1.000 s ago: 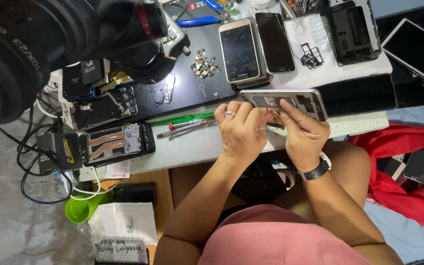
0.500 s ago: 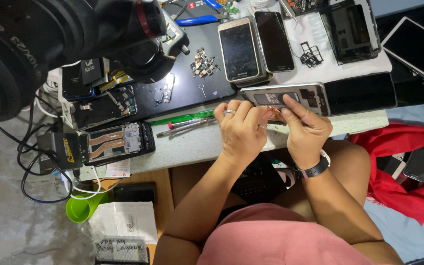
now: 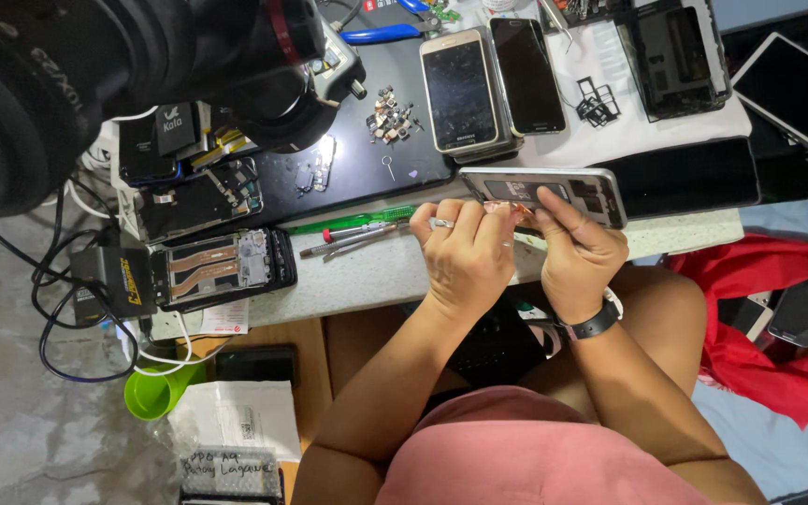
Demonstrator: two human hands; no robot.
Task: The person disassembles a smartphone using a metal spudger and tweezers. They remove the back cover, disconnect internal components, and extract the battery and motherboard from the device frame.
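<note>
left hand (image 3: 468,262), right hand (image 3: 577,254), opened phone (image 3: 544,193)

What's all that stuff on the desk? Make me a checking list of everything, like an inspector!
Surface: pale worktop with a black mat on it.
Job's things: opened phone with its back off, lying at the desk edge under both hands.
Clutter: two whole phones, a stripped phone frame, a pile of small parts, a green tool, blue-handled pliers.
Grippers: left hand, wearing a ring, and right hand, with a black wristband, both touch the opened phone.
Cables: black and white cables hang off the left end.
Surroundings: green cup, red cloth, a big black camera close overhead.
</note>
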